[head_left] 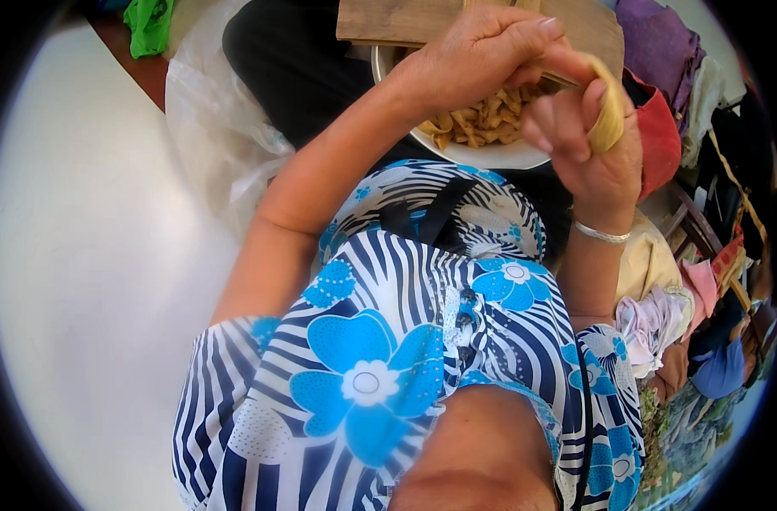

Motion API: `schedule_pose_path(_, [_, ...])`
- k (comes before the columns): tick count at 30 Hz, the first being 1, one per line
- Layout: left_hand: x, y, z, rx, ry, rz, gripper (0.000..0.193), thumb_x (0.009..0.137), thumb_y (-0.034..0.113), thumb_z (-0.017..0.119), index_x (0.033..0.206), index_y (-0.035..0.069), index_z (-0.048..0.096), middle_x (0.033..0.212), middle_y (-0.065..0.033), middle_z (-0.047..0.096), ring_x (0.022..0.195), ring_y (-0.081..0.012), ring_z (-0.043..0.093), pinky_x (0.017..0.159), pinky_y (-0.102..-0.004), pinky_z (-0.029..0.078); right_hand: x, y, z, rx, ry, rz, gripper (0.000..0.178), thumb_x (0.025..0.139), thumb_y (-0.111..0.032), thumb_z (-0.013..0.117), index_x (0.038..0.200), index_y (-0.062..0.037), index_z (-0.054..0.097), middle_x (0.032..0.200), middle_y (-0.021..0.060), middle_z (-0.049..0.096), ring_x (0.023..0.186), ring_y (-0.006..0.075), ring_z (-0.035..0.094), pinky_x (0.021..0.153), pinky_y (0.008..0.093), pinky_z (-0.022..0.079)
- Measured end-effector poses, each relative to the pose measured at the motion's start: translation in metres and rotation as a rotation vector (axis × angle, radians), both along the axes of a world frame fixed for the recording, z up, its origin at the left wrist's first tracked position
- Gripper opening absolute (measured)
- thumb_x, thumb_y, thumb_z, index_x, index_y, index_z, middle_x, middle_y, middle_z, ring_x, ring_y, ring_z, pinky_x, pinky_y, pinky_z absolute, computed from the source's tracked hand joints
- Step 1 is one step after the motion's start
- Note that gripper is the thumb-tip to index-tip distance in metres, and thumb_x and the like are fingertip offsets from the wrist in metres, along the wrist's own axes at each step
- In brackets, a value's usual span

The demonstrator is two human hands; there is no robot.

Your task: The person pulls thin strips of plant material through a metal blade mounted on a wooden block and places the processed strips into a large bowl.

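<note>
Pale yellow and faintly ribbed, a thin, flexible-looking strip [611,111] arches over the right hand [593,170], above a round, white-rimmed bowl [501,162]. The right grip is closed on the strip, fingers curled inward and wrist raised below it; a silver-coloured bangle [601,232] circles that wrist. The left hand [491,53] reaches in from the left, forearm slanting upward, its thumb laid along bent fingers that meet the right hand's fingers. That grip is pinched, but what lies between its fingertips is hidden.

Under the hands, the bowl holds a loose heap of yellow-brown, curled, flat pieces [474,123]. Flat brown wooden boards [388,24] with visible grain lie across its far side. Right of the bowl are a smooth red fabric piece [661,140] and a crumpled purple cloth [657,43]. To the left, black cloth [278,68] borders a wrinkled, translucent plastic sheet [210,111], with a shiny, bright green plastic bag [147,25] farther out.
</note>
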State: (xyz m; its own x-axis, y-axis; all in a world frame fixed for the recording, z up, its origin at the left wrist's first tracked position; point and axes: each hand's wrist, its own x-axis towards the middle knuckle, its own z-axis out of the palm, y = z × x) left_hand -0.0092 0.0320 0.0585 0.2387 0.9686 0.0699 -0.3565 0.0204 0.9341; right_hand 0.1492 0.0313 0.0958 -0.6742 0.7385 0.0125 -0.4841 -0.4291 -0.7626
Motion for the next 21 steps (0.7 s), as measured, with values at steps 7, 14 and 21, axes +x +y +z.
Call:
schedule_pose_path(7, [0.018,-0.003,0.016,-0.08,-0.069,-0.132,0.041,0.093,0.011,0.054,0.131,0.001,0.043,0.106,-0.0043,0.058,0.092,-0.0096,0.055,0.075,-0.0254,0.046,-0.01,0.011,-0.007,0.641,-0.67,-0.683,0.032,0.09,-0.018,0.064,0.115,0.0006,0.063,0.092,0.0032,0.064,0.082,0.0093,0.058,0.073,0.0215,0.046])
schedule_pose_path(14, [0.002,-0.004,-0.04,-0.203,0.185,-0.099,0.02,0.094,0.023,0.056,0.094,0.005,0.064,0.067,0.0016,0.057,0.06,-0.0079,0.054,0.054,-0.023,0.043,-0.002,0.025,-0.06,0.989,-1.167,-0.701,0.019,0.092,-0.014,0.06,0.109,-0.0119,0.068,0.086,0.0046,0.069,0.069,0.0066,0.059,0.065,0.021,0.047])
schedule_pose_path(21, [-0.004,-0.023,-0.054,0.533,1.184,0.244,0.012,0.081,0.012,0.058,0.092,0.011,0.064,0.077,-0.0045,0.062,0.068,-0.0241,0.062,0.058,-0.0333,0.048,0.01,0.002,-0.098,0.075,-0.862,-0.205,0.033,0.093,-0.033,0.058,0.097,-0.0012,0.066,0.085,0.0024,0.065,0.075,0.0134,0.06,0.065,0.0292,0.048])
